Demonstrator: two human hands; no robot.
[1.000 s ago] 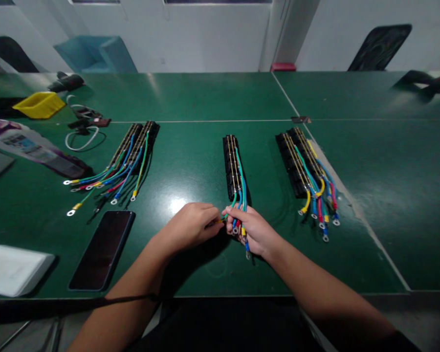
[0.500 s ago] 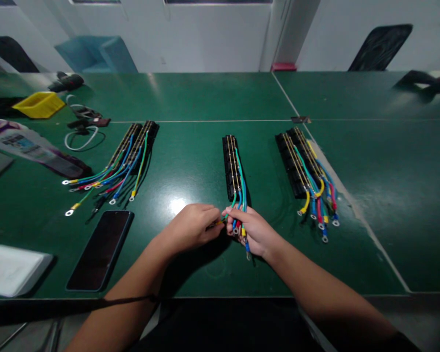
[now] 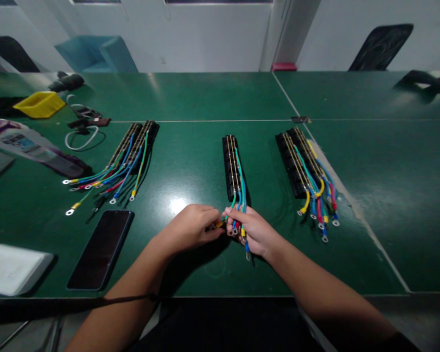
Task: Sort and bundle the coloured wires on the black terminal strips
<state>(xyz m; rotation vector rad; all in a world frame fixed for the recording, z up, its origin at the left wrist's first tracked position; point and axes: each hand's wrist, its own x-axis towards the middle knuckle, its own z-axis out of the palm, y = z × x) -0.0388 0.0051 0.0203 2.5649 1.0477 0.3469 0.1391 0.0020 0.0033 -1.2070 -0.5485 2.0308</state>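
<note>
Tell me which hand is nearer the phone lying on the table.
Left. The left hand is just right of the phone, apart from it; the right hand lies farther right, holding the wire bundle.

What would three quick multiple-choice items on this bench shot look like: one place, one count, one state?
1. Where does the phone lie?
A. left of the hands
B. right of the hands
C. on the yellow bin

2. How many groups of terminal strips lie on the green table?
A. one
B. three
C. five

3. What is the right hand doing?
A. resting flat
B. gripping the wire bundle
C. holding the phone

A: the phone sits by the left forearm.
B: left, middle, right groups.
B: its fingers close round the coloured wires.
</note>
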